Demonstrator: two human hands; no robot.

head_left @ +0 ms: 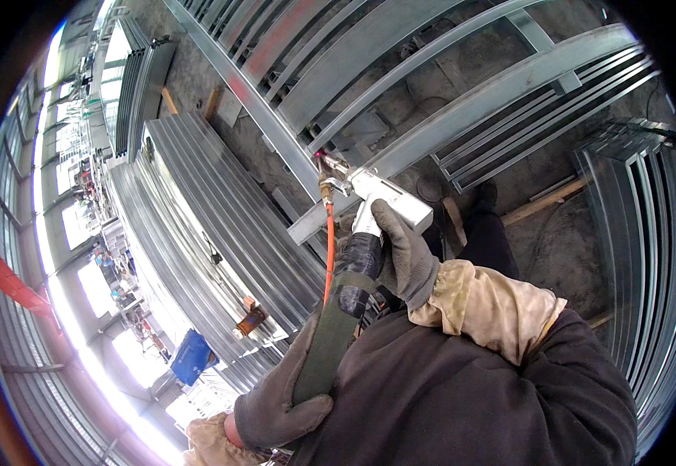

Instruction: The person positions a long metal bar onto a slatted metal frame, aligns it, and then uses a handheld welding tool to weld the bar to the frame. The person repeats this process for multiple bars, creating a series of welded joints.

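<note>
My gloved right hand (406, 256) is wrapped around the grip of a white hand-held laser welding gun (392, 200). The gun's nozzle meets a corner of a grey steel frame (276, 140), where a small reddish-pink spot glows. Beside the nozzle, a brass fitting (325, 189) joins an orange wire-feed hose (331, 248) that runs back along the gun. My gloved left hand (280, 400) holds the thick cable in its green sleeve (324, 349), low and close to my body. Black tape covers the stretch between sleeve and gun.
Stacked steel profiles (214, 210) lie to the left, with a rusty brown clamp-like piece (251, 317) and a blue box (192, 357) nearby. Slatted metal panels (625, 233) stand at right. Wooden battens (544, 202) and cables lie on the concrete floor.
</note>
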